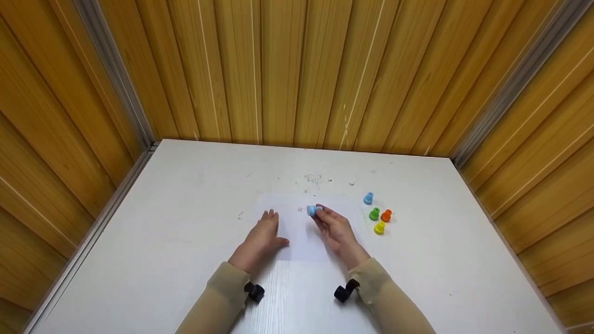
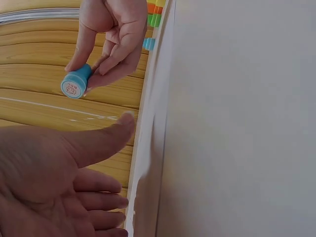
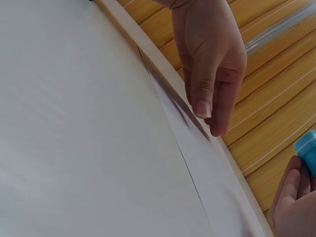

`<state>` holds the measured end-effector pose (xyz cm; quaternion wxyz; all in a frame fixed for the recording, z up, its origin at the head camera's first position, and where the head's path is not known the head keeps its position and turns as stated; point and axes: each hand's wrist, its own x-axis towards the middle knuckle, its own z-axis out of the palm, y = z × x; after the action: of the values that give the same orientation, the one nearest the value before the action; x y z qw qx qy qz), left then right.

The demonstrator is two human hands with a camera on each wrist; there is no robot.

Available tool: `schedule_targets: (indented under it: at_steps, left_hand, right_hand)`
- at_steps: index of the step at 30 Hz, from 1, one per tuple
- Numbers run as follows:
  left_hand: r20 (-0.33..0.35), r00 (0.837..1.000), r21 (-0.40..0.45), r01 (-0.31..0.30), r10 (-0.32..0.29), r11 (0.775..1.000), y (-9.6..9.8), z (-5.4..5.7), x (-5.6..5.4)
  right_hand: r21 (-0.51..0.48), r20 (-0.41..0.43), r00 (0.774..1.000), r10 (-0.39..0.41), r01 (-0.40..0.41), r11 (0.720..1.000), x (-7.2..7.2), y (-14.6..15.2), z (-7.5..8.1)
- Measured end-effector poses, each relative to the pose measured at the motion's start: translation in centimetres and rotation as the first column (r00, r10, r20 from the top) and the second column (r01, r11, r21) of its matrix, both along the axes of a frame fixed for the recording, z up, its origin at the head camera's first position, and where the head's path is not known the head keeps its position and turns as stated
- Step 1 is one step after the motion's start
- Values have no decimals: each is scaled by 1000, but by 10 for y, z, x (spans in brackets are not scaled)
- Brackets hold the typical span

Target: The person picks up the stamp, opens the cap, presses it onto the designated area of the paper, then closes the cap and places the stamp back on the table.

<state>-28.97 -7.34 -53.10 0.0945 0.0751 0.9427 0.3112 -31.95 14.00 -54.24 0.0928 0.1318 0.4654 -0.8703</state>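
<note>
Right hand (image 1: 335,230) pinching light-blue round plastic stamp (image 1: 311,210), likely keeping printed face (image 2: 72,90) clear; left hand (image 1: 262,234) unclenched near white rectangular paper (image 1: 304,243).

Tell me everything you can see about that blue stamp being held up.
The light blue stamp looks like smooth plastic, with a narrow handle widening to a round end. Its pale face bears a reddish design, too small to make out. The right hand pinches the handle between thumb and fingers, holding it sideways above the white paper, apart from it.
</note>
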Motion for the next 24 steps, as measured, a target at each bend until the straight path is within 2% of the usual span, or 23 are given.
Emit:
schedule_targets:
  at_steps: [5,8,13,15,17,21,24]
  left_hand:
    - [37,999,-94,28,-24,995,0,-1,2]
    - [39,999,-128,29,-24,991,2,1,4]
    - [52,999,-133,18,-11,991,4,1,6]
    - [52,999,-134,18,-11,991,4,1,6]
    - [50,999,-132,18,-11,991,5,1,6]
    - [47,999,-132,16,-10,991,4,2,6]
    - [51,999,-137,14,-7,990,4,3,7]
  right_hand:
    - [54,-17,1000,-16,17,998,-6,7,3]
    - [144,-59,998,-20,28,989,-8,17,10]
    - [372,-198,980,12,64,926,-9,51,39]
    - [464,-260,966,17,109,879,-12,70,52]
    - [552,-296,955,7,166,818,-17,93,64]
    - [717,-283,957,-60,253,649,-33,139,76]
    - [783,-262,956,-135,292,549,-46,170,75]
